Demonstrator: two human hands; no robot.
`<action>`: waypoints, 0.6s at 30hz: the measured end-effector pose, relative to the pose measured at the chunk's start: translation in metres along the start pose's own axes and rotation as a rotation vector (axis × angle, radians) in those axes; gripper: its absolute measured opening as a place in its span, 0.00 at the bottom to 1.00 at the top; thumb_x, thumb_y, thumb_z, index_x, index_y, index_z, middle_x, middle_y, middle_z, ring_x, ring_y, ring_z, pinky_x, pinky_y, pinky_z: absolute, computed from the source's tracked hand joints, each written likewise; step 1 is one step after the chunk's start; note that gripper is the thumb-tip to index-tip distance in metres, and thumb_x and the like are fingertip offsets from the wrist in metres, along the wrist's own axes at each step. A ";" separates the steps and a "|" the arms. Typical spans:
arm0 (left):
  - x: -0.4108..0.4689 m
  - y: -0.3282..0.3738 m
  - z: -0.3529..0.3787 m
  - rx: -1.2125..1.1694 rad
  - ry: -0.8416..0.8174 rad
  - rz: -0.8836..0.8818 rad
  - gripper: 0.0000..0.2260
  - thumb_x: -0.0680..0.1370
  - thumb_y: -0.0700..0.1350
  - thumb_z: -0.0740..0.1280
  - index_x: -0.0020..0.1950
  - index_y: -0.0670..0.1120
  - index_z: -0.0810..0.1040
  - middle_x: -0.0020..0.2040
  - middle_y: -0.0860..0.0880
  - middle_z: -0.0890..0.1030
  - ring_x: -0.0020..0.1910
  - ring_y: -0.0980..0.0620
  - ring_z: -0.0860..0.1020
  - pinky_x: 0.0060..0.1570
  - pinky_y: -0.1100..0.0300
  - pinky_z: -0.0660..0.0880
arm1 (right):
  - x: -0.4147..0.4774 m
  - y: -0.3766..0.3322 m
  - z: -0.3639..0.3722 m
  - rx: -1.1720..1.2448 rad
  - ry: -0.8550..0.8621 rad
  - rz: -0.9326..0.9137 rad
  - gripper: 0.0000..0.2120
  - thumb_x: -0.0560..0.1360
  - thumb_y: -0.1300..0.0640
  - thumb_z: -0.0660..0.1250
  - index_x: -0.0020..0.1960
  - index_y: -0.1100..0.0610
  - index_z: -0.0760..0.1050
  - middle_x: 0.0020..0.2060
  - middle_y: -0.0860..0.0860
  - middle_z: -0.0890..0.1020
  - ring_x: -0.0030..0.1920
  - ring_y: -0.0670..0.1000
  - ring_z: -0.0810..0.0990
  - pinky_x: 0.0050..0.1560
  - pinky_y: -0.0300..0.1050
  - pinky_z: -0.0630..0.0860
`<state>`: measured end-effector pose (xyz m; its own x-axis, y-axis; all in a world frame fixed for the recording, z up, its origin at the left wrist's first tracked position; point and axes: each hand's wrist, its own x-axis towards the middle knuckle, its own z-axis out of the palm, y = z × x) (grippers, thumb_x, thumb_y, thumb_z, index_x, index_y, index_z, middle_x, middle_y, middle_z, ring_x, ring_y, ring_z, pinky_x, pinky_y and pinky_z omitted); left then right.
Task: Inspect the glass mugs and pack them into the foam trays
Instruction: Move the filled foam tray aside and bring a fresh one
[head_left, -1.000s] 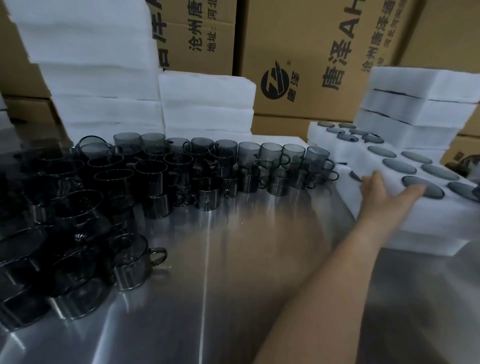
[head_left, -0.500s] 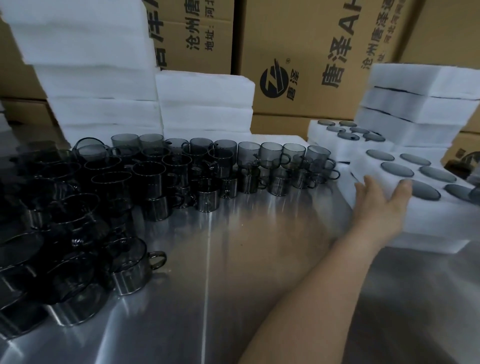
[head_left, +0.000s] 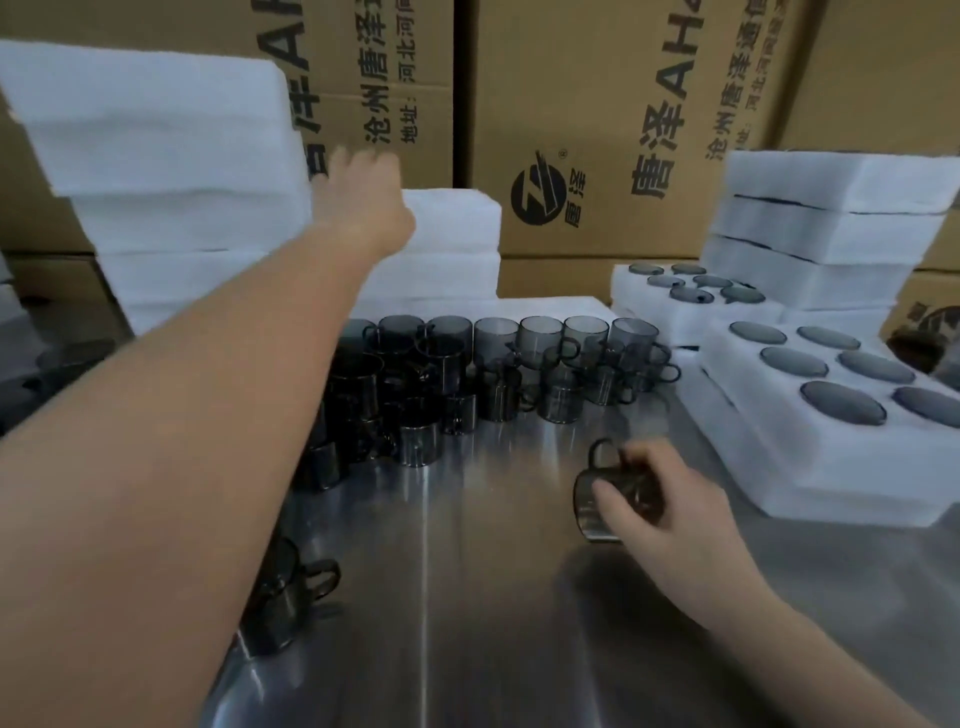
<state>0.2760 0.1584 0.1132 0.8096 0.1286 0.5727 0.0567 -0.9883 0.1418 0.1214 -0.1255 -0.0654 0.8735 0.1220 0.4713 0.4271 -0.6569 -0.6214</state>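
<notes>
I am gripping one mug (head_left: 584, 508) with the right hand (head_left: 670, 501), fingers and thumb curling round its body. I am holding it low over the bench (head_left: 493, 597), near the front right. The mug is lying tilted over, its long axis running roughly across me and its handle sticking up and away from me. Blur is keeping me from telling which end is the mouth.

The nearest foam tray (head_left: 779, 470) is sitting just to the right of that hand, but every pocket I can see in it is showing a dark round shape, so I am judging it full. That is making the left side matter. I am stretching the left hand (head_left: 363, 197) far up and back towards the tall foam stack (head_left: 156, 145) at the rear left, well apart from the held mug. The hand is reaching the stack's right edge, but it is smeared and I cannot tell whether it is gripping foam or only touching it.

The loose mugs (head_left: 467, 374) are standing between the two hands, under the left forearm, so any foam I am bringing forward needs to pass above them.
</notes>
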 end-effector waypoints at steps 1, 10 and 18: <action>0.008 -0.010 0.003 0.009 -0.070 -0.013 0.18 0.78 0.41 0.62 0.68 0.40 0.68 0.69 0.39 0.69 0.73 0.37 0.61 0.65 0.40 0.65 | -0.002 0.003 0.002 0.007 -0.027 0.001 0.11 0.70 0.43 0.67 0.46 0.48 0.71 0.37 0.43 0.80 0.42 0.41 0.77 0.40 0.37 0.73; 0.013 -0.040 0.029 -0.082 0.053 0.012 0.17 0.79 0.33 0.60 0.68 0.39 0.71 0.63 0.33 0.73 0.64 0.34 0.69 0.61 0.40 0.71 | 0.002 0.017 0.003 0.103 -0.007 -0.005 0.09 0.71 0.44 0.67 0.46 0.47 0.72 0.40 0.40 0.80 0.40 0.42 0.78 0.38 0.33 0.72; -0.042 0.025 -0.031 -0.249 0.423 0.107 0.19 0.78 0.33 0.60 0.67 0.42 0.75 0.57 0.38 0.78 0.64 0.38 0.68 0.55 0.44 0.70 | 0.006 0.001 -0.010 0.402 0.272 0.054 0.04 0.74 0.52 0.69 0.46 0.49 0.74 0.36 0.40 0.79 0.38 0.42 0.77 0.45 0.42 0.76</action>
<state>0.2253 0.1311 0.1179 0.4928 0.1005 0.8643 -0.1969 -0.9546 0.2233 0.1249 -0.1333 -0.0568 0.8268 -0.1388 0.5451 0.4863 -0.3105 -0.8168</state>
